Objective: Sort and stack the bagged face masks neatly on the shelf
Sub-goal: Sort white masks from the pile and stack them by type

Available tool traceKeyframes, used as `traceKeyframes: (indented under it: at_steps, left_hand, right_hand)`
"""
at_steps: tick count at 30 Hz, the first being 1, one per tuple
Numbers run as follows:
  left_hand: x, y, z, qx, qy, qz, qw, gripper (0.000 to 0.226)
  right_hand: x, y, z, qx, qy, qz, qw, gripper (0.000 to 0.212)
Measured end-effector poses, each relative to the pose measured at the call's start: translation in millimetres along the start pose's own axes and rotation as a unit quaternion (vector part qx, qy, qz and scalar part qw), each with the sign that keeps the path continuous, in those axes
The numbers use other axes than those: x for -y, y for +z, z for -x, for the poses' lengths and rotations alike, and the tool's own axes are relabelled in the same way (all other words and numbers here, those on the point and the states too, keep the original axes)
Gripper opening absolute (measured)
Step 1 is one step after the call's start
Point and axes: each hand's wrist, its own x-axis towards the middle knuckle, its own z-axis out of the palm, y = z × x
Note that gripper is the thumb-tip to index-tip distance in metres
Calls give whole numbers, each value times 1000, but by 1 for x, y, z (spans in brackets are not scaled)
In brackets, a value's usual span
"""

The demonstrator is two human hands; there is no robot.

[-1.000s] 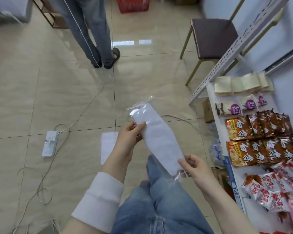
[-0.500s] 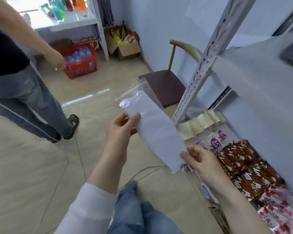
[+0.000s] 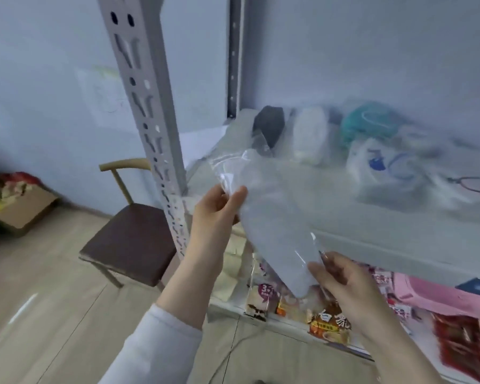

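Shelf (image 3: 399,245) holds black mask (image 3: 269,126), teal mask (image 3: 369,123); chair (image 3: 130,239) left.

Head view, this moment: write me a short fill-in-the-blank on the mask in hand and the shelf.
The left hand pinches the upper end of the bagged mask; the right hand holds its ____ end. On the upper shelf, the teal mask lies ____ of the black mask. The snack packets lie on the shelf ____ the masks.
Missing: lower; right; below.

Blurred bagged masks (image 3: 383,162) on shelf (image 3: 372,234)
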Motion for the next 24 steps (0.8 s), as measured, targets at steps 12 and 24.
traceKeyframes:
  at_steps: [12, 24]
  left_hand:
    - [15, 102, -117, 54, -14, -92, 994, 18]
    - [-5, 172, -263, 104, 6, -382, 918, 40]
  right_hand:
    - [36, -29, -120, -153, 8, -90, 984, 16]
    - [86, -31, -225, -231, -21, 338, 912, 38]
